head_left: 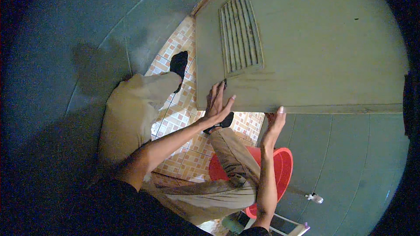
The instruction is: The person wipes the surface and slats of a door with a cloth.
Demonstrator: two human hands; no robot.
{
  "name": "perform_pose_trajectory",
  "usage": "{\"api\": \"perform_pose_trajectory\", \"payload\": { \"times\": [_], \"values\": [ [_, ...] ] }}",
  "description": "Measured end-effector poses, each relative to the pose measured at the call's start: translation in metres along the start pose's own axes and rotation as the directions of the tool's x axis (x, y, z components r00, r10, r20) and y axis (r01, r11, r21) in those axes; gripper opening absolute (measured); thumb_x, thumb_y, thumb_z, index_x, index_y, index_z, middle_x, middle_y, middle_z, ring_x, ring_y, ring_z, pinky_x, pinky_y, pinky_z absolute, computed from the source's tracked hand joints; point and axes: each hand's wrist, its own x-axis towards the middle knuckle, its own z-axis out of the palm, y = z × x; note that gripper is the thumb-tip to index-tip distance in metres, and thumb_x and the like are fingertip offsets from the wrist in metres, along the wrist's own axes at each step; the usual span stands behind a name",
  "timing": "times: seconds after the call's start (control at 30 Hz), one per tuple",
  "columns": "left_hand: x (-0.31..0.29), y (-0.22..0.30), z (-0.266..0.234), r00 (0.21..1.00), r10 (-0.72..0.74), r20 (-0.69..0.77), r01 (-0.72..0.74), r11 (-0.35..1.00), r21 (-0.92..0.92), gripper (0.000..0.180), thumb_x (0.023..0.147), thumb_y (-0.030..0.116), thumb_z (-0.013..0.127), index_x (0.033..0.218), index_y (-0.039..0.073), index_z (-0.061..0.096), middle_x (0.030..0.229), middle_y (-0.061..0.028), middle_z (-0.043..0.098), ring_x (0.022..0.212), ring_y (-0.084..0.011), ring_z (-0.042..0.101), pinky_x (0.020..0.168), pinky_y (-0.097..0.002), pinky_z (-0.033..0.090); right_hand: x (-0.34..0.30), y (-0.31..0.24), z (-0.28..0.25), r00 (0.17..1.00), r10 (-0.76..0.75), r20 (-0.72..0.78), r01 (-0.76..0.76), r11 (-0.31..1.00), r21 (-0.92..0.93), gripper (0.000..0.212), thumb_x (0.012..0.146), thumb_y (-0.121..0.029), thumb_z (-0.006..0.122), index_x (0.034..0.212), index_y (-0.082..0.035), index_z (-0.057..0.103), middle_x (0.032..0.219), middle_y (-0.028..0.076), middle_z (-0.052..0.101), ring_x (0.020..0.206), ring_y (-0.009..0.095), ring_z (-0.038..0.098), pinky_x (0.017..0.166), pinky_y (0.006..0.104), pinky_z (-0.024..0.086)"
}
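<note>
A greenish door (323, 61) with a slatted vent (241, 30) fills the upper right. My left hand (215, 102) lies at the door's lower left part, below the vent, with fingers stretched and thumb spread away from them. At its fingertips is a small dark spot or piece (225, 82), too small to name. My right hand (274, 126) grips the door's near edge, thumb on the face and the other fingers hidden behind it.
Under my bent legs (131, 109) runs a tiled floor (186, 126). A red plastic tub (286, 168) stands behind my right forearm, near a white-framed item (297, 229). Dark green walls (337, 148) close in on both sides, a small whitish fitting (315, 198) on the right one.
</note>
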Motion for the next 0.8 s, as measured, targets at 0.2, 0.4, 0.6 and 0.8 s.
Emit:
{"api": "perform_pose_trajectory", "payload": {
  "times": [0.2, 0.4, 0.6, 0.8],
  "values": [
    [-0.006, 0.047, 0.002, 0.932, 0.345, -0.116, -0.345, 0.938, 0.014, 0.078, 0.093, 0.029, 0.065, 0.154, -0.004, 0.029, 0.148, -0.0288, 0.035, 0.133, -0.0462, 0.040, 0.113, -0.0558, 0.030, -0.003, 0.003, -0.002, 1.000, -0.009, -0.001, 0.009, 0.999, -0.043, 0.064, 0.109, -0.047, 0.043, 0.144, 0.006, 0.046, 0.138, 0.021, 0.055, 0.123, 0.030, 0.055, 0.106, 0.0406, 0.042],
    [-0.002, 0.015, -0.004, 0.955, 0.277, -0.105, -0.278, 0.961, 0.005, 0.072, 0.096, 0.034, 0.062, 0.152, -0.002, 0.034, 0.141, -0.0263, 0.042, 0.128, -0.0445, 0.044, 0.109, -0.0534, 0.033, -0.004, 0.005, 0.001, 1.000, -0.026, 0.007, 0.026, 0.998, -0.048, 0.071, 0.106, -0.058, 0.045, 0.147, 0.001, 0.043, 0.132, 0.012, 0.048, 0.112, 0.021, 0.053, 0.100, 0.0385, 0.045],
    [-0.001, 0.041, 0.003, 0.929, 0.334, -0.159, -0.341, 0.940, -0.020, 0.073, 0.097, 0.037, 0.063, 0.152, -0.002, 0.035, 0.138, -0.0256, 0.042, 0.127, -0.0443, 0.044, 0.108, -0.0537, 0.034, -0.007, -0.002, 0.004, 0.999, -0.004, -0.040, 0.002, 0.998, -0.067, 0.058, 0.110, -0.044, 0.042, 0.141, 0.005, 0.049, 0.134, 0.020, 0.058, 0.119, 0.028, 0.054, 0.106, 0.0409, 0.041],
    [0.001, 0.038, 0.002, 0.961, 0.247, -0.123, -0.252, 0.967, -0.027, 0.073, 0.097, 0.035, 0.064, 0.152, -0.003, 0.035, 0.139, -0.0252, 0.042, 0.127, -0.0430, 0.044, 0.109, -0.0532, 0.034, -0.005, -0.002, 0.005, 0.999, -0.004, -0.053, 0.001, 0.999, -0.046, 0.059, 0.109, -0.044, 0.042, 0.140, 0.006, 0.050, 0.133, 0.021, 0.058, 0.118, 0.029, 0.054, 0.106, 0.0411, 0.040]
  ]
}}
